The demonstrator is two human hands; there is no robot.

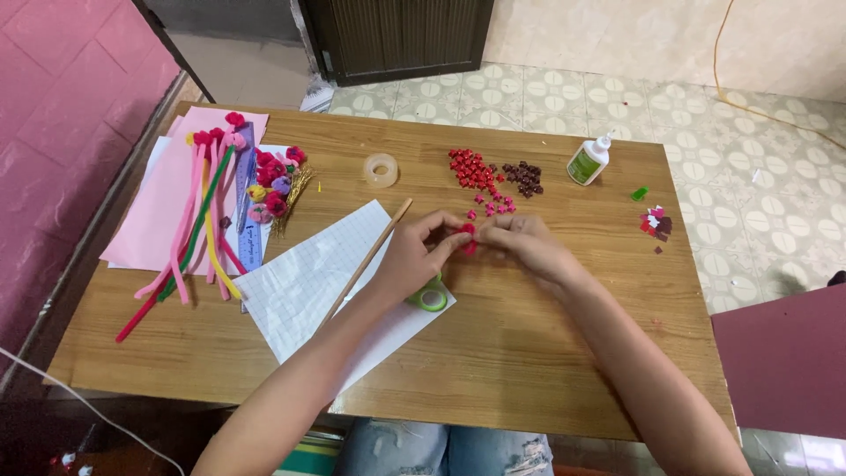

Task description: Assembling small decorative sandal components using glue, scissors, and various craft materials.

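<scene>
My left hand [414, 256] and my right hand [526, 244] meet over the middle of the wooden table [529, 353]. Both pinch a small red paper piece [468, 231] between their fingertips. A thin wooden stick [366, 262] runs diagonally under my left hand, and whether the hand holds it I cannot tell. A green tape roll [432, 299] lies just below my left hand on a sheet of white grid paper [308, 282]. Beyond my hands lie a pile of red paper stars [470, 169], some pink ones [495, 205] and dark maroon ones [524, 177].
Pipe cleaners [198, 220], a ruler [249, 220], pompoms [275, 185] and pink paper [154, 211] lie at the left. A clear tape roll [381, 169], a glue bottle [589, 160], a green cap [640, 193] and paper scraps [656, 223] sit further back. A maroon sheet [784, 361] is at the right.
</scene>
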